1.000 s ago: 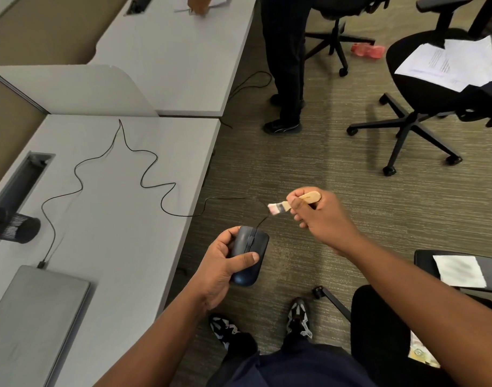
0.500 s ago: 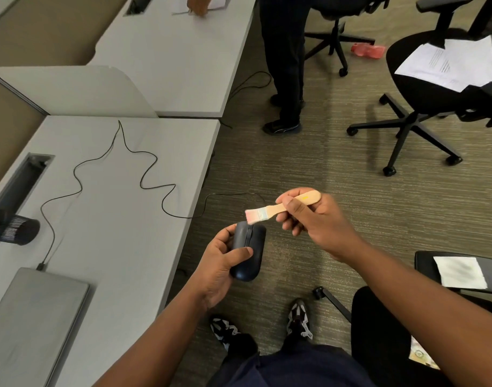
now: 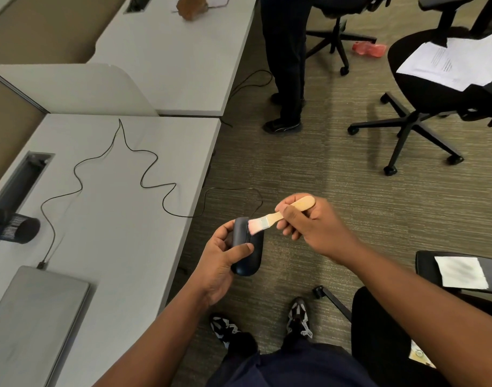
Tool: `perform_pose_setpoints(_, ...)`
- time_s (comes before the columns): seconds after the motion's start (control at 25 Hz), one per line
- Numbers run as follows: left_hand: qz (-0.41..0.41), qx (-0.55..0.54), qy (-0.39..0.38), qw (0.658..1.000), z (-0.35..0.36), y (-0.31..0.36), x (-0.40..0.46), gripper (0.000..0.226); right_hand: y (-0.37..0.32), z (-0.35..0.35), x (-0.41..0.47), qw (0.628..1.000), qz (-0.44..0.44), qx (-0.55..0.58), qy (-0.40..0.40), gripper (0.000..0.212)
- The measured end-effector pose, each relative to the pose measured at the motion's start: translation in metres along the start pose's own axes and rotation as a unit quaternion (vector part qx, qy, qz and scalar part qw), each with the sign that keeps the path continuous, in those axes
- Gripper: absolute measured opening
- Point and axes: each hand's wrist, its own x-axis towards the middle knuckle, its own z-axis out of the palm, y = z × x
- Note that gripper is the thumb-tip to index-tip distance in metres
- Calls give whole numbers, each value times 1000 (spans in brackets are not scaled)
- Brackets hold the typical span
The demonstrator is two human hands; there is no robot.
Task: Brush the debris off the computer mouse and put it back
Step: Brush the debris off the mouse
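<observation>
Just off the desk's (image 3: 122,247) edge, above the carpet, the left hand (image 3: 222,261) grips the dark computer mouse (image 3: 246,255) while the right hand (image 3: 309,224) pinches a wooden-handled brush (image 3: 278,217), bristles touching the mouse's front.

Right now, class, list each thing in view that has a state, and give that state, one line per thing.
Mouse: held off the desk, being brushed.
Brush: bristles on the mouse.
Left hand: grips the mouse.
Right hand: pinches the brush handle.
Laptop: lid closed, on the desk.
Mouse cable: slack, looped across the desk.
</observation>
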Motion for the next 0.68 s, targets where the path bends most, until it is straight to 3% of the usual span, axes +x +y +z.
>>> perform_pose_setpoints(0.12,-1,-8,0,1000,-1,2,1,68,1,-2,1,997,-19,-12,76,12)
perform_pose_setpoints(0.28,-8,-31,6,999,2,3,2,66,0,-1,1,997,-1,73,-14,17)
perform_pose_setpoints(0.52,-26,-81,17,996,9,5,0,66,3,0,1,998,6,51,43,12)
perform_pose_setpoints(0.68,-45,-145,-26,988,8,8,-1,57,0,1,-2,997,-11,79,-17,12)
